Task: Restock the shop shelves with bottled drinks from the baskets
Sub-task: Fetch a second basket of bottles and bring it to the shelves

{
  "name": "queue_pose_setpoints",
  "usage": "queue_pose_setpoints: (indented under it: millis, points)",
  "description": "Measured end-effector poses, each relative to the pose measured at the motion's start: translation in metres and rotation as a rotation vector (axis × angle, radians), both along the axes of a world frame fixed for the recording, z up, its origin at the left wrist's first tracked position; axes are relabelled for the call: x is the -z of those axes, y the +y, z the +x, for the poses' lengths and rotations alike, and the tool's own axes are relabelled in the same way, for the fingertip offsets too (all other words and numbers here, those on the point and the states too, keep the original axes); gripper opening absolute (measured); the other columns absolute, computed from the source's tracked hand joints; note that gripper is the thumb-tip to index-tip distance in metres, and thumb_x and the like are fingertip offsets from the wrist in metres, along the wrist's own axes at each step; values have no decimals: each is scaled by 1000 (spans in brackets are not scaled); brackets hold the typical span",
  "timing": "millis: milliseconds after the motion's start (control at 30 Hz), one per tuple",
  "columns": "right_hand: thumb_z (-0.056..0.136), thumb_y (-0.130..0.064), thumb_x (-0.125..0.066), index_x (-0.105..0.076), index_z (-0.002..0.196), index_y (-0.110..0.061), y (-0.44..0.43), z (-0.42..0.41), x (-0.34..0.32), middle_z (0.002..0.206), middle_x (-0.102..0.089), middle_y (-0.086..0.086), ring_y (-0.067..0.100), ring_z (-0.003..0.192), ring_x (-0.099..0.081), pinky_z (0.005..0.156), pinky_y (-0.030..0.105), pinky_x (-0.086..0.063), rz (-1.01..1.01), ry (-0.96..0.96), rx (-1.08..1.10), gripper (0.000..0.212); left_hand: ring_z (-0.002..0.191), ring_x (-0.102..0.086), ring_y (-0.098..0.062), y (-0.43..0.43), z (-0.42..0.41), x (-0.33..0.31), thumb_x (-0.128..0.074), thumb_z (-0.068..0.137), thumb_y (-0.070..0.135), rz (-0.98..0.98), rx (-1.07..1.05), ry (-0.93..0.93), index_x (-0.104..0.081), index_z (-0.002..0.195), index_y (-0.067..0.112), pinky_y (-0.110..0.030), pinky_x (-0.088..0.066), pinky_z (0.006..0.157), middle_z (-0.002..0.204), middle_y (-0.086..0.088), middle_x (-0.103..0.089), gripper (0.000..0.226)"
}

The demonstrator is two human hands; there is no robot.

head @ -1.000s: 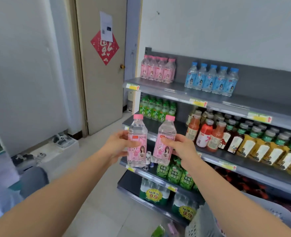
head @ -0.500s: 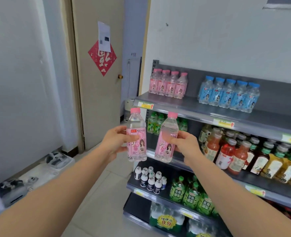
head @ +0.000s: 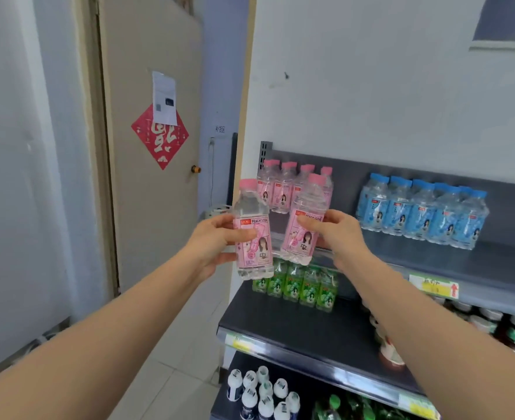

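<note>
My left hand (head: 212,244) grips a clear peach soda bottle (head: 251,207) with a pink cap and pink label, held upright left of the shelf unit. My right hand (head: 338,234) holds a second pink peach soda bottle (head: 307,204), tilted slightly left, just in front of the top shelf (head: 477,265). Behind both stands a row of matching pink bottles (head: 282,189) at the top shelf's left end. The baskets are out of view.
Blue-capped bottles (head: 423,213) fill the top shelf's right part. Green bottles (head: 298,286) stand on the second shelf (head: 280,325), tea and juice bottles (head: 492,322) to their right, small white bottles (head: 262,392) lower down. A beige door (head: 147,207) with a red paper decoration is at left.
Both hands have lifted their pink bottles from the level of the lower shelves up to the top shelf, close to the row of pink bottles. The view has tilted upward.
</note>
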State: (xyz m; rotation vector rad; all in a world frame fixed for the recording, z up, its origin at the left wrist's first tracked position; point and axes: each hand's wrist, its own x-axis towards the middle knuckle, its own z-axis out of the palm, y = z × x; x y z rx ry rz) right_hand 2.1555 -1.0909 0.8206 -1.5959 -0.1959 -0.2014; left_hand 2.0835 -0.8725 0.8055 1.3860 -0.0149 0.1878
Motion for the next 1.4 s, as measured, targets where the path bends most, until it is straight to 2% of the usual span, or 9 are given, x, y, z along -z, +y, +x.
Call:
queue_pose_setpoints:
  millis: [100,200,367,533,700,767,900,1067,1400]
  points:
    - [63,-21,-88,-66,106,-12,0,35,-13,99,-72,0,17,89,-70,78,35,-57,-18,-24,65,50,80,-72,-17,2,32,-11,-78,70,2,-4,33,-16,-66,104,12,-37,-57,69,89,-1,-74,38]
    - [62,-20,-89,-58,116,-10,-3,69,-19,107,-67,2,21,96,-66,85,40,-55,-46,-38,154,63,74,-72,-17,2,65,-20,-76,71,-1,-16,71,-19,-65,106,10,-32,-57,60,84,-1,-74,38]
    - [64,-14,-88,-56,108,-10,-7,121,-17,103,-67,4,17,87,-66,68,30,-53,-54,-29,249,54,73,-73,-16,7,120,-29,-75,70,-3,-13,139,-42,-63,108,9,-30,-56,56,78,2,-74,41]
    - [66,-8,-86,-57,107,-8,-10,167,-3,103,-67,7,21,90,-66,78,37,-55,-79,16,316,50,73,-72,-13,13,173,-38,-74,72,-3,37,207,-47,-64,104,12,-27,-56,55,78,4,-74,37]
    - [67,-7,-85,-59,102,-12,-12,193,8,96,-67,-1,9,81,-64,61,21,-47,-63,32,369,44,80,-73,-16,12,215,-39,-77,70,-1,57,243,-45,-65,106,13,-34,-57,65,87,1,-75,41]
    - [68,-6,-84,-58,103,-13,-13,202,8,93,-66,-3,9,81,-63,61,21,-47,-63,33,377,44,82,-72,-18,9,229,-36,-77,69,-1,48,256,-38,-65,107,13,-35,-57,66,89,-1,-74,43]
    - [71,-5,-82,-56,102,-16,-16,215,8,91,-65,-6,4,79,-62,58,18,-45,-63,20,373,42,76,-73,-15,2,245,-30,-77,68,-3,56,278,-37,-64,104,14,-28,-56,56,83,2,-75,41]
    - [72,-7,-82,-56,104,-16,-21,227,10,94,-66,-7,3,83,-62,60,17,-45,-87,9,358,42,78,-72,-15,-5,260,-33,-78,66,-4,53,264,-37,-64,105,14,-30,-56,58,89,0,-73,46]
    - [73,-10,-82,-57,108,-17,-26,239,15,95,-66,-8,1,82,-63,61,15,-46,-97,-33,303,44,92,-65,-23,-32,285,-26,-70,69,-18,134,235,-21,-56,101,15,-35,-55,76,101,-7,-65,48]
